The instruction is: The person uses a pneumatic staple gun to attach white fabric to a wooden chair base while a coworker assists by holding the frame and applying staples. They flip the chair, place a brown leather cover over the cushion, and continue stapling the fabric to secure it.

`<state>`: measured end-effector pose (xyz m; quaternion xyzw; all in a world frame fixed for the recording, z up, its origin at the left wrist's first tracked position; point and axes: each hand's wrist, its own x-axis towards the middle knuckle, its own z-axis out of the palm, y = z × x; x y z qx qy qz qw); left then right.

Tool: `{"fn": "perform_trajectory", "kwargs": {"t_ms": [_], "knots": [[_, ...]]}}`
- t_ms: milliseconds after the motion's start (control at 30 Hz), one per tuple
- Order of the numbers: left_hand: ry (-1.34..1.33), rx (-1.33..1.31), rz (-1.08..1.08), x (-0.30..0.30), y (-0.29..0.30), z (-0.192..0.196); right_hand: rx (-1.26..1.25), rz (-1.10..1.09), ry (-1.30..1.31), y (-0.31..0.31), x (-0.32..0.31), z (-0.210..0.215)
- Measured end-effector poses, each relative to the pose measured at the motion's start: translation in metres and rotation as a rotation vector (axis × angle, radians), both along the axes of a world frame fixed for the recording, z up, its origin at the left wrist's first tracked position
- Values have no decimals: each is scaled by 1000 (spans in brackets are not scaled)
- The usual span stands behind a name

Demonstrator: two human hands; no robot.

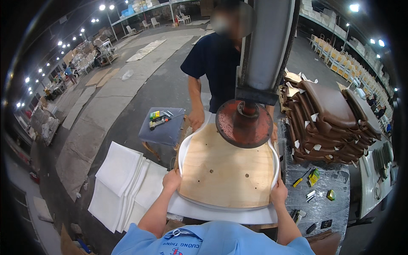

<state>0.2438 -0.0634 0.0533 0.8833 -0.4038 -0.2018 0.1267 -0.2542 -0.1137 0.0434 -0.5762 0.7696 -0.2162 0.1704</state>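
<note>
As each hand (171, 180) (279, 192) grips white padding (244, 216), plywood panel (227, 168), lettered blue shirt (227, 236)

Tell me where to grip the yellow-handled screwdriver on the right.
Probably by its yellow handle, from the person's near left side: the screwdriver lies on the table with that thicker end toward the person's right hand and its thin shaft pointing away.

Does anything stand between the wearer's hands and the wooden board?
Nothing visible blocks the left hand or right hand at the sides of the board, though white padding rims it. The red disc hangs over its far part, away from both hands.
</note>
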Motion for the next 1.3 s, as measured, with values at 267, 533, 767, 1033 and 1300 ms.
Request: {"fn": "perform_trajectory", "kwargs": {"t_ms": [267,533,767,1033,1300], "knots": [[-53,-46,20,-17,7,0,44,-48,45,6,-1,-6],[-56,-13,-19,-13,3,-1,87,-91,52,9,6,1],[-80,-36,-31,-14,4,-1,95,-83,25,14,7,15],[-119,-96,-70,-15,2,3,104,-92,18,15,9,18],[-50,-113,-59,-11,3,-2,103,-110,48,15,9,10]]}}
